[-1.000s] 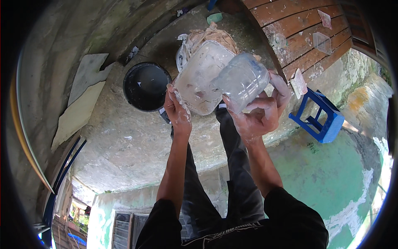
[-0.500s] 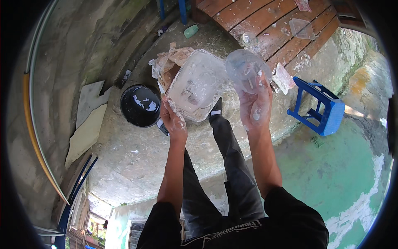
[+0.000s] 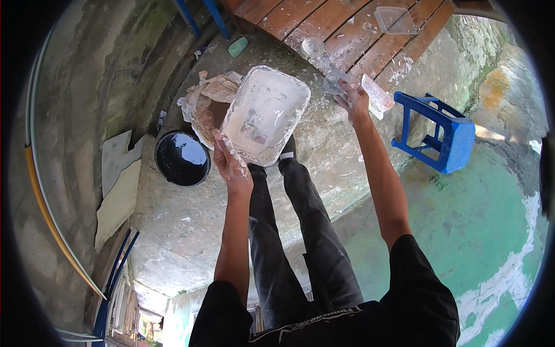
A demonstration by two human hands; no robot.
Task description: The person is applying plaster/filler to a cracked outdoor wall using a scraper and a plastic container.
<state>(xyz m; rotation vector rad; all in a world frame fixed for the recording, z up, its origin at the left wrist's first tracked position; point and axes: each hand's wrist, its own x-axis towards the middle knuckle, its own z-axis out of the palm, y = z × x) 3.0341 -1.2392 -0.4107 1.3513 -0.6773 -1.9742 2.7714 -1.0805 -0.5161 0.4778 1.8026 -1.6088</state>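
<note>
My left hand point(image 3: 232, 168), dusted white, is closed on the near left edge of a rectangular plastic tub point(image 3: 272, 113). White powdery or pasty residue coats the tub's inside and rim, and it is tilted toward me. Out to the right, my right hand point(image 3: 355, 103) grips a clear plastic container point(image 3: 334, 82), round-looking and partly hidden by the fingers. That hand is close to the front edge of a slatted wooden table point(image 3: 324, 20). Behind the tub's left side lies a crumpled brown paper bag point(image 3: 202, 104), open at the top.
A black bucket point(image 3: 173, 168) holding shiny liquid stands at left. On the table are a clear round container point(image 3: 313, 47) and a clear rectangular box point(image 3: 395, 21). A white-smeared packet point(image 3: 377, 97) lies by its edge. A blue stool point(image 3: 454, 144) lies tipped over at right.
My right hand has moved away from the tub, forward toward the table edge, carrying the clear container. My left hand still holds the tub, which appears slightly further left.
</note>
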